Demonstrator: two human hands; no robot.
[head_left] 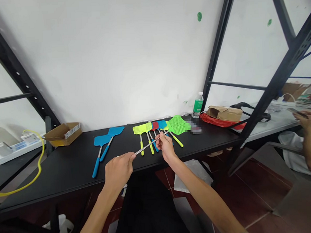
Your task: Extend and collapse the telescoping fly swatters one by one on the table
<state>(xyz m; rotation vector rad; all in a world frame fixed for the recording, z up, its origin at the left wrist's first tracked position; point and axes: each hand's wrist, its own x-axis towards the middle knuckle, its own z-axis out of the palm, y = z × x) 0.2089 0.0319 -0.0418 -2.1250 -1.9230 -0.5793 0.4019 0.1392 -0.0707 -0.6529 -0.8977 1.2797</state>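
Observation:
Over the front edge of a black table [70, 173] I hold a green fly swatter [177, 124] by its thin metal rod. My left hand [119, 170] is closed round the rod's near end. My right hand [166, 145] pinches the rod further up, close to the green head. Behind my right hand lie several more swatters: yellow ones [140, 130], a red one [155, 125] and a blue one [162, 124]. Two blue swatters [108, 138] with blue handles lie to the left.
An open cardboard box [63, 133] sits at the table's back left, and a yellow hose [39, 161] hangs at the left. A water bottle [197, 105], red bags and a brown parcel [224, 113] sit at back right. Another person's arms [310, 136] show at far right.

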